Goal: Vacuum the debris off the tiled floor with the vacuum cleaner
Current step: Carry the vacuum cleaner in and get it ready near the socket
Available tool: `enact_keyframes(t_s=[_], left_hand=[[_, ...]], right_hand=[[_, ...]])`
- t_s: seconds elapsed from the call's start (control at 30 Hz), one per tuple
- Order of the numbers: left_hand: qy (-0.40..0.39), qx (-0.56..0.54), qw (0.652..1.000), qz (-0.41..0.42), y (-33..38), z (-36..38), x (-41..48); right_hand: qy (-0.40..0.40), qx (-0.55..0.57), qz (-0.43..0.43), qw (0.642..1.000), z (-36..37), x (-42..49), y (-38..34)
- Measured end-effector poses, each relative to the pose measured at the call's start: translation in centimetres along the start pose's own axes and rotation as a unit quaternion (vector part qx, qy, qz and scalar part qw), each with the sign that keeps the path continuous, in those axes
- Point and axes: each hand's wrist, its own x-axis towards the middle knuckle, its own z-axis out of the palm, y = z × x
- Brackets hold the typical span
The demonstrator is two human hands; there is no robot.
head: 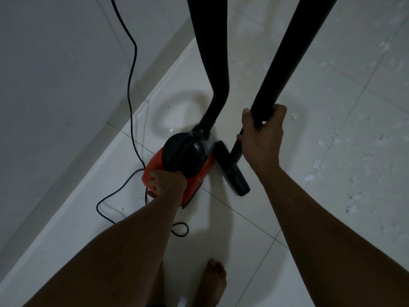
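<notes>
A small red and black vacuum cleaner (183, 160) sits on the white tiled floor (287, 63) near the wall. My left hand (168, 181) rests on its red rear end, fingers curled over the body. My right hand (262, 131) is closed around the black wand (294, 54), which runs down to the flat black floor nozzle (232, 169) lying beside the cleaner. A black hose (210, 52) rises from the cleaner's front out of the top of the view. White scraps of debris (316, 165) are scattered over the tiles to the right.
A grey wall (55, 74) with a skirting strip runs diagonally on the left. The black power cord (131, 85) hangs down the wall and loops on the floor behind the cleaner. My bare feet (213, 282) stand at the bottom of the view.
</notes>
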Motion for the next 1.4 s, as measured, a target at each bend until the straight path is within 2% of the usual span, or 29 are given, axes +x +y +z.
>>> enact_keyframes(t_s=[0.17, 0.67, 0.77, 0.83, 0.87, 0.93, 1.0, 1.1, 1.23, 1.33, 1.4], left_hand=[[0.019, -0.033, 0.999, -0.002, -0.1, 0.3, -0.3], [-0.007, -0.053, 0.999, -0.003, 0.4, -1.1, -1.0], [0.021, 0.054, 0.996, 0.074, 2.5, -2.2, -3.8], [0.029, 0.052, 0.980, 0.192, 5.1, -3.5, -6.9], [-0.003, 0.010, 0.964, 0.265, 6.8, -4.3, -8.9], [-0.110, -0.061, 0.912, 0.391, 10.4, -5.6, -12.9], [-0.187, -0.078, 0.863, 0.463, 14.2, -6.1, -16.1], [-0.237, -0.063, 0.828, 0.504, 19.3, -6.3, -20.0], [-0.210, -0.127, 0.837, 0.490, 23.5, -7.6, -23.6], [-0.200, -0.190, 0.834, 0.477, 25.4, -9.7, -25.4], [-0.208, -0.208, 0.831, 0.472, 25.6, -11.4, -26.4]], right_hand=[[0.002, 0.000, -0.004, 1.000, -0.2, 0.4, 0.2], [-0.007, 0.009, -0.008, 1.000, 0.7, -0.2, -0.3], [-0.013, 0.008, -0.008, 1.000, 0.8, -0.7, -0.4], [-0.015, 0.011, -0.007, 1.000, 0.7, -1.0, -0.6], [-0.017, 0.013, -0.007, 1.000, 0.7, -1.1, -0.8], [-0.022, 0.019, 0.000, 1.000, 0.6, -1.5, -1.1], [-0.034, 0.024, 0.018, 0.999, 0.6, -2.1, -1.3], [-0.052, 0.032, 0.033, 0.998, 0.3, -3.3, -1.7], [-0.076, 0.013, 0.052, 0.996, -0.1, -4.7, -1.9], [-0.065, 0.009, 0.107, 0.992, -0.4, -5.7, -3.1], [-0.039, 0.044, 0.175, 0.983, -0.8, -7.1, -4.9]])
